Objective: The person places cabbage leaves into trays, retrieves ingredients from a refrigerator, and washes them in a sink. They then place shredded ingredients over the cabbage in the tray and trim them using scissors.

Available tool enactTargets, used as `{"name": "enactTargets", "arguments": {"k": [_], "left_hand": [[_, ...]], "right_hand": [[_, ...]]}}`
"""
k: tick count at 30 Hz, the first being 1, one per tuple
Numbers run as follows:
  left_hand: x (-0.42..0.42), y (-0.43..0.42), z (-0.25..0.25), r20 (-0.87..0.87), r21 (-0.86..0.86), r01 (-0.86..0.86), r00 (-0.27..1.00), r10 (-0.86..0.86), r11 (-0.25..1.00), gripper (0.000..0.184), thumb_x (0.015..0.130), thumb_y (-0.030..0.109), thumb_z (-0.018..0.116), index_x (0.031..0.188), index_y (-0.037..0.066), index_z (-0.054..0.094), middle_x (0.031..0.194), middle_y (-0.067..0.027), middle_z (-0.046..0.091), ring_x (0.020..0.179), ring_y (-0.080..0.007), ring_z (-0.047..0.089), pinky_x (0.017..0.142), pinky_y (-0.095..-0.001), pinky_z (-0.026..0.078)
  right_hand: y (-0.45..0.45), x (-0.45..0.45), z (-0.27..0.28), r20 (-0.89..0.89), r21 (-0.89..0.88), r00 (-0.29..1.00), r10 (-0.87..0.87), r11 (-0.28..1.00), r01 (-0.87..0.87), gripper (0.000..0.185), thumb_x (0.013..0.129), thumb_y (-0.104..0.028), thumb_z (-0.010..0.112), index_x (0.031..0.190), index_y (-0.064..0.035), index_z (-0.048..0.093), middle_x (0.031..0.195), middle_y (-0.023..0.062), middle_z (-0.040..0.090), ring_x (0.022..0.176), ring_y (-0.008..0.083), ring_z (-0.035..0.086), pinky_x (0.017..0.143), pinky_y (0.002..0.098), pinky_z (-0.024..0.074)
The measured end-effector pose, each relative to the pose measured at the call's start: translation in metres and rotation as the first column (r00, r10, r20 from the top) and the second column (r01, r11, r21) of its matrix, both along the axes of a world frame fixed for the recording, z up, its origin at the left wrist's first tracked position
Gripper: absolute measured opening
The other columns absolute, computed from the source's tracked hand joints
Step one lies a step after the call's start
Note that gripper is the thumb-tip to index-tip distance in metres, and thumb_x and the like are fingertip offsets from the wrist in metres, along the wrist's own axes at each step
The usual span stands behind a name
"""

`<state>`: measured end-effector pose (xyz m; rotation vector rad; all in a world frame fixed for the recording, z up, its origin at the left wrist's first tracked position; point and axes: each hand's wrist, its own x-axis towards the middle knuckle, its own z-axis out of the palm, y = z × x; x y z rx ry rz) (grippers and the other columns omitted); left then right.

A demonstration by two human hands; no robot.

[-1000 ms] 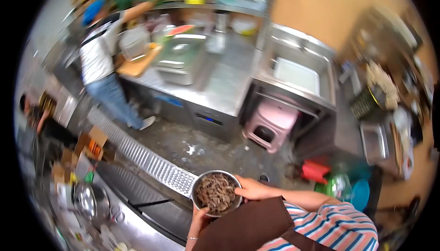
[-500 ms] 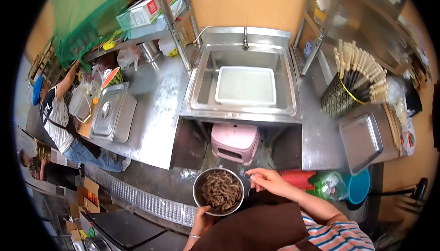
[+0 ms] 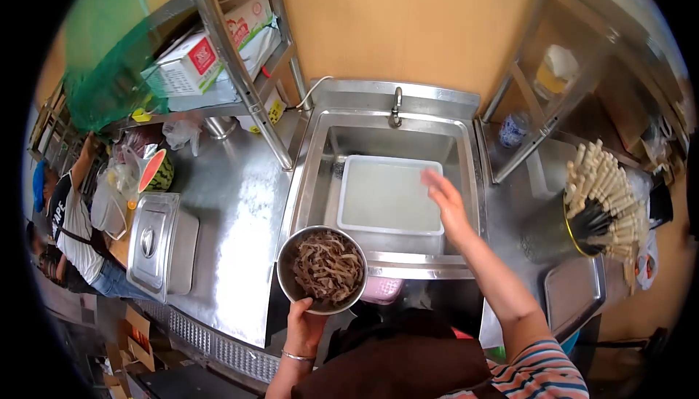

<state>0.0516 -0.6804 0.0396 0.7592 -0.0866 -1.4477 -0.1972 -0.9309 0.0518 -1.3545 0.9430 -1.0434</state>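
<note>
A steel bowl (image 3: 321,301) of brown, shredded-looking strips (image 3: 328,266) is held at the front edge of a metal sink (image 3: 312,199), its far rim overlapping the sink's near left corner in the view. The left hand (image 3: 304,328) is at the bowl's near side, directly below it in the view, with the bowl resting in its grip. That grip is partly closed: the thumb lies over the near rim, and the other fingers are mostly hidden beneath the bowl. The strips fill much of the bowl, apart from the thumb. A bracelet (image 3: 297,357) circles the left wrist.

The right hand (image 3: 447,202) is well apart from the bowl, stretched out above the sink. Its grip is open and holds nothing, the fingers extended and slightly blurred. Below it in the sink sits a white rectangular tub (image 3: 391,232) holding cloudy liquid; the hand overlaps the tub's right side in the view, and whether it touches the tub cannot be told. A faucet (image 3: 396,108) stands at the sink's back.

To the left, a lidded steel container (image 3: 184,255) and a cut watermelon (image 3: 162,173) rest on a metal surface (image 3: 237,253). Farther left is another person (image 3: 73,224) in a blue cap.
</note>
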Motion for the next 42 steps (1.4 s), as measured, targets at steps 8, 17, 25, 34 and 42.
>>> {"name": "enactTargets", "arguments": {"k": [8,17,25,34,42], "left_hand": [[0.012,-0.003,0.006,0.174,0.106,-0.162,0.974,0.142,0.981,0.071,0.074,0.011,0.054,0.141,0.007,0.03,0.14,-0.0139,0.039,0.129,-0.0319,0.039,0.107,-0.0501,0.034],[-0.02,-0.087,0.019,0.215,0.316,-0.204,0.967,0.14,0.927,0.074,0.075,0.009,0.053,0.143,0.012,0.025,0.139,-0.0132,0.04,0.126,-0.0319,0.043,0.1,-0.0505,0.042],[-0.026,-0.297,-0.082,0.254,0.331,0.143,0.938,-0.234,0.933,0.087,0.08,0.009,0.053,0.148,0.03,0.004,0.132,-0.011,0.041,0.116,-0.0269,0.047,0.082,-0.0503,0.051],[-0.068,-0.379,-0.102,0.173,0.311,0.309,0.912,-0.373,0.899,0.094,0.076,0.01,0.058,0.149,0.025,0.001,0.119,-0.0095,0.048,0.107,-0.0223,0.05,0.082,-0.0484,0.052],[-0.065,-0.377,-0.096,0.29,0.286,0.356,0.853,-0.434,0.89,0.091,0.075,0.01,0.059,0.15,0.023,0.007,0.124,-0.0114,0.046,0.105,-0.0251,0.053,0.077,-0.0448,0.053]], "right_hand": [[-0.196,0.076,-0.088,-0.306,-0.147,0.917,-0.256,0.964,0.221,0.067,0.086,-0.017,0.055,0.144,-0.0017,0.024,0.145,0.0188,0.034,0.137,0.0303,0.029,0.112,0.0402,0.0238],[-0.207,0.095,-0.124,-0.446,0.155,0.856,0.263,0.964,-0.216,0.033,0.08,-0.011,0.054,0.112,-0.0023,0.058,0.103,0.016,0.064,0.094,0.0279,0.063,0.077,0.0416,0.0502],[-0.241,0.069,-0.14,-0.055,0.561,0.969,0.243,0.81,-0.172,0.01,0.078,-0.003,0.054,0.087,-0.0041,0.059,0.08,0.0078,0.061,0.064,0.0217,0.058,0.056,0.0356,0.0465],[-0.219,0.028,-0.073,-0.777,-0.054,0.538,0.326,0.818,-0.573,0.061,0.077,-0.027,0.067,0.134,-0.025,0.045,0.141,0.0217,0.033,0.128,0.0462,0.036,0.105,0.0438,0.0369],[-0.229,0.06,-0.119,-0.782,0.16,0.438,0.443,0.822,-0.547,0.034,0.079,-0.02,0.06,0.113,-0.0124,0.06,0.117,0.0211,0.054,0.099,0.0384,0.058,0.092,0.0409,0.0449]]}}
